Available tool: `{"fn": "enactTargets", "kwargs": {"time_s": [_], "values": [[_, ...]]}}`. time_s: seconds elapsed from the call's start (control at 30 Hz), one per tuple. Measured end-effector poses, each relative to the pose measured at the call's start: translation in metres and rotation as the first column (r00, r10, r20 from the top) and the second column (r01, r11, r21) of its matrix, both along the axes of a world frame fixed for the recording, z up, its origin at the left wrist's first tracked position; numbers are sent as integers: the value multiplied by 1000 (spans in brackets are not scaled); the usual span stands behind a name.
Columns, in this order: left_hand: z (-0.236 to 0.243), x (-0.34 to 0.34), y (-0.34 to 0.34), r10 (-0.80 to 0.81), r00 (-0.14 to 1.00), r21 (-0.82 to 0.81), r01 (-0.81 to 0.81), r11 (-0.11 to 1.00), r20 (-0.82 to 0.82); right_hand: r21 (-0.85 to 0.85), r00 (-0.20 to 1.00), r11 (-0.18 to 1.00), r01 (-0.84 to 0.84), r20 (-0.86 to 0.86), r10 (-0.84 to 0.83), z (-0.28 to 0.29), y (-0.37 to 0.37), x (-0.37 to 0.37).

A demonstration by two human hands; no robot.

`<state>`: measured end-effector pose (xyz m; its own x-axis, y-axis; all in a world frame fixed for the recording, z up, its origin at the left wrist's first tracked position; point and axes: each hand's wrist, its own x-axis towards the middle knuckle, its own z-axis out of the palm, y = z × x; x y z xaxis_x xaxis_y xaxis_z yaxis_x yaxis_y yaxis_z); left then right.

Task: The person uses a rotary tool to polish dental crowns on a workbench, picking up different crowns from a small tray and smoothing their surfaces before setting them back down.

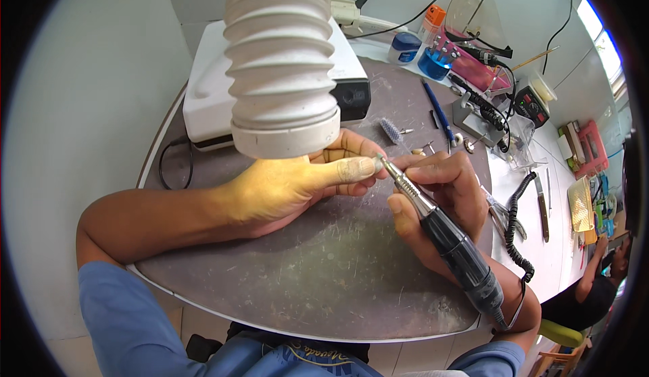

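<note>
My right hand [451,184] is wrapped round a black and silver rotary handpiece [454,243], held like a pen, its slim metal nose angled up and to the left. A coiled black cord [516,221] runs by its rear end. My left hand [287,191] is closed in a pinch, the dusty thumb pressed towards the fingers right at the handpiece's tip. Whatever sits in that pinch is too small and covered to make out. Directly above my left hand hangs the round mouth of a white ribbed hose [284,73], partly hiding the wrist and fingers.
A white box-shaped machine [206,100] stands behind the hose on the brown work mat [304,275]. Beyond my hands lie a small bristle brush [391,131], a blue pen [438,110], a blue bur holder [436,62] and pliers [503,215]. Another person [588,286] sits far right.
</note>
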<state>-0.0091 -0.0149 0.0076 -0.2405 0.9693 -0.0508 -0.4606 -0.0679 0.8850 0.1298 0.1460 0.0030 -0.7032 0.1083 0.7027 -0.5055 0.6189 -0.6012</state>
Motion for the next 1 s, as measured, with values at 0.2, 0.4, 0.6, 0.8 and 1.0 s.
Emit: {"fn": "enactTargets", "kwargs": {"time_s": [0.2,0.4,0.6,0.8,1.0], "values": [[-3,-2,2,23,1000,9,-23,1000,4,-53,1000,999,-3,17,4,0,-1,-1],[-1,-2,1,1,1000,14,-1,1000,-4,-6,999,1000,-25,-31,24,-2,3,-4],[-3,-3,1,8,1000,4,-8,1000,-19,37,999,999,-11,-49,13,-3,3,-5],[-3,-3,-1,3,1000,2,-3,1000,-20,26,999,1000,1,-36,0,-2,-2,-4],[2,-2,2,-15,999,-28,14,1000,-45,-57,999,998,19,-38,-22,-1,-1,-4]]}}
